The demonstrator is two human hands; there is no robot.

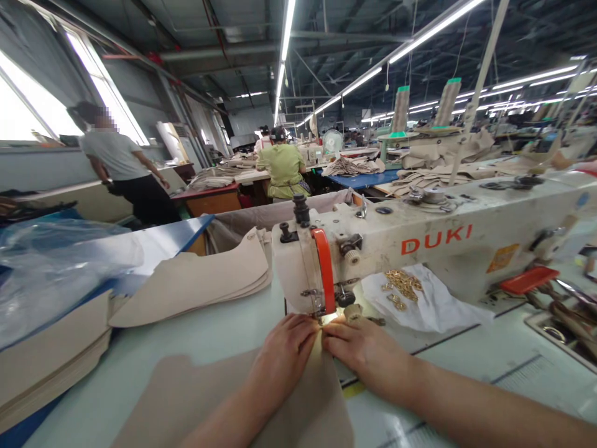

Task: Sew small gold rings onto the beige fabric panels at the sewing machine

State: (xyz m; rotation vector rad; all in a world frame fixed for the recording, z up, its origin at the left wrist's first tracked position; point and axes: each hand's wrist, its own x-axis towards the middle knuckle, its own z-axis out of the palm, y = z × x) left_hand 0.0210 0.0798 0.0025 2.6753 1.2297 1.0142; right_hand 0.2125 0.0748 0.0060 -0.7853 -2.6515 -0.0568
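A beige fabric piece lies across the front of the sewing machine, its far edge under the lit needle area. My left hand is closed on that edge just left of the needle, fingers bunched together. From the right, my right hand grips the same edge, its fingertips close to the left ones. Both hands hide the presser foot and the exact stitching point. Small gold metal fittings rest on a white cloth behind my right hand.
Beige cut panels are stacked left of the machine, with another stack nearer. Clear plastic lies beyond. At right, a tray holds tools. Thread cones stand behind. One person stands at left; another sits ahead.
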